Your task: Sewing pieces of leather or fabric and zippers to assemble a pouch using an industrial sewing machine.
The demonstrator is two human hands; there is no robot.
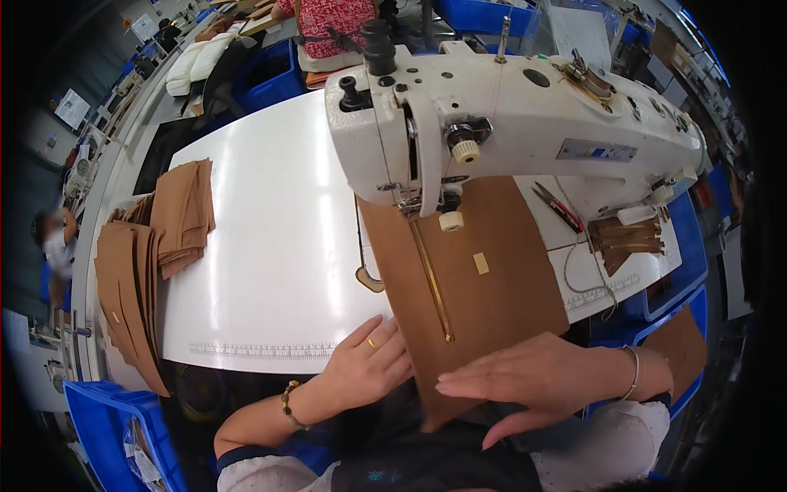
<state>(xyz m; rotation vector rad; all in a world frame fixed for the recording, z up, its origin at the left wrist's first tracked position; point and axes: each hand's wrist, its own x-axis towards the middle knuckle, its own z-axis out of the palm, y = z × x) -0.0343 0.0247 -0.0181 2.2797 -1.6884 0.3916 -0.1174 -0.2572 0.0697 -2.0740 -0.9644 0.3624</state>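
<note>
A large brown panel (504,246), leather-like, lies under the head of a white sewing machine (508,111). A gold-toothed zipper (433,283) runs along it, and a small pale yellow tag (481,262) sits to its right. My left hand (369,365), wearing a ring, is closed at the panel's left edge, fingers together; some fingertips are hidden behind that edge. My right hand (533,377) lies across the panel's near part with its fingers stretched out and thumb apart. The needle area is partly hidden by the machine head.
Stacks of brown pieces (127,279) rest at the table's left. Red-handled snips (559,209), a loose cord (586,287) and a bundle of zipper strips (627,239) lie right of the panel. Blue bins (123,410) flank the table. Another person (336,25) sits beyond the machine.
</note>
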